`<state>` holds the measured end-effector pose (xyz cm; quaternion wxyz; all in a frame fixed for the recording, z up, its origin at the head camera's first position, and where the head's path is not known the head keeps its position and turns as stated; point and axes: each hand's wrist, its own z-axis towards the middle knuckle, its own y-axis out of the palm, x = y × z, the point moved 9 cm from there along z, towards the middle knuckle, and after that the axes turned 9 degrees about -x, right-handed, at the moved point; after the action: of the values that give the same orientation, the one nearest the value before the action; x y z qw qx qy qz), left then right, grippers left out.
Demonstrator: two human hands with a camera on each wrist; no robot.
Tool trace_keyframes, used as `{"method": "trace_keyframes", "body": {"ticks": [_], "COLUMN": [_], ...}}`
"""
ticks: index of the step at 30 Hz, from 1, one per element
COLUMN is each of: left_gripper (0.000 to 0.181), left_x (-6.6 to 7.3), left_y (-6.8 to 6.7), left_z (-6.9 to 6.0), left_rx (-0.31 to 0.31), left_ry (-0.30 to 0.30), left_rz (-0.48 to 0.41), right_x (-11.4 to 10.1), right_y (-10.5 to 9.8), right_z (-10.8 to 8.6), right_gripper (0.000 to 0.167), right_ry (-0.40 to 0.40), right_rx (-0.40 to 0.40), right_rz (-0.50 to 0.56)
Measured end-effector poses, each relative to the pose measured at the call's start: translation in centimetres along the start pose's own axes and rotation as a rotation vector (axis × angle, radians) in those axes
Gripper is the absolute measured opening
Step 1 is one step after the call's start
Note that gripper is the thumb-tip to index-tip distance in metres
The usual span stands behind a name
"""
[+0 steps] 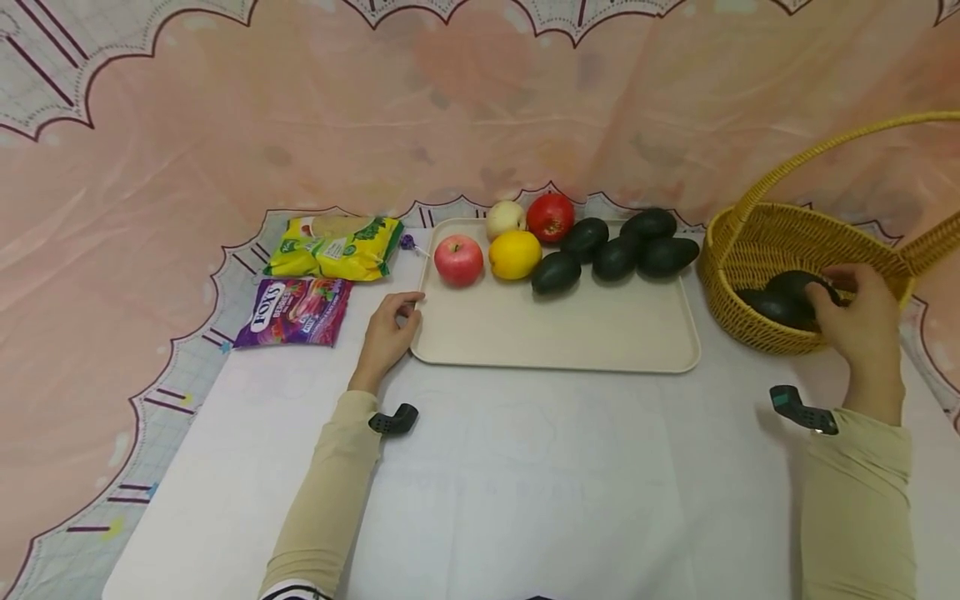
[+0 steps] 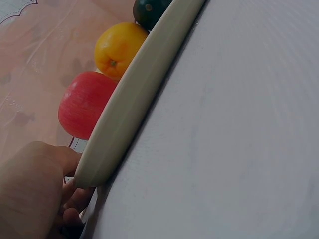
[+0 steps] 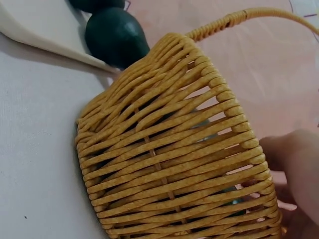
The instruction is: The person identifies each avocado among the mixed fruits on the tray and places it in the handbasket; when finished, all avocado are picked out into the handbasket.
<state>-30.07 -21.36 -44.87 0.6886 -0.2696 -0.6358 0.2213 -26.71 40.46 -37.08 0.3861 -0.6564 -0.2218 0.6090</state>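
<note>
My left hand (image 1: 389, 333) is at the left end of the beige tray (image 1: 555, 337). In the left wrist view its thumb and fingers (image 2: 70, 160) pinch the tray's corner rim. On the right, my right hand (image 1: 862, 321) reaches into the yellow woven basket (image 1: 731, 308) and grips a dark green avocado (image 1: 798, 286). Another avocado (image 1: 780, 310) lies beside it there. In the right wrist view the basket wall (image 3: 174, 164) hides most of the fingers and the held avocado.
The tray bears a red apple (image 1: 458, 260), a yellow-orange fruit (image 1: 515, 254), a pale round fruit (image 1: 505, 220), a pomegranate (image 1: 551, 217) and several avocados (image 1: 615, 259). Left of it lie a yellow packet (image 1: 337, 248), a purple FOX'S bag (image 1: 300, 312) and a small lollipop (image 1: 407, 242).
</note>
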Motion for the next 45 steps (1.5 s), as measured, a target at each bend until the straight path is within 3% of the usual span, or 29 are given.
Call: {"method": "trace_keyframes", "body": {"ticks": [7,19,29,39,45], "left_gripper": [0.03,0.03,0.03,0.03,0.03], "left_x": [0.0,-0.3,-0.1,0.0,0.2], "left_y": [-0.1,0.1,0.1,0.1,0.0], "left_z": [0.0,-0.1,-0.1,0.0,-0.2], "left_rx": [-0.001,-0.005,-0.001,0.004,0.0], "left_ry": [-0.007,0.002,0.015,0.033,0.03], "left_rz": [0.001,-0.011,-0.002,-0.004,-0.017], "right_x": [-1.6,-5.6,-9.1,-11.5,-12.5], "right_y": [-0.6,1.4,3.4,7.0,8.4], "right_z": [-0.1,-0.5,-1.1,-0.9,-0.8], "right_gripper": [0.037,0.033,0.024,0.026,0.03], "right_ry": [-0.074,-0.272,-0.434,-0.524,-0.586], "right_rx": [0.081,0.107,-0.002,-0.143,-0.136], "right_rz": [0.082,0.119,0.137,0.112,0.098]}}
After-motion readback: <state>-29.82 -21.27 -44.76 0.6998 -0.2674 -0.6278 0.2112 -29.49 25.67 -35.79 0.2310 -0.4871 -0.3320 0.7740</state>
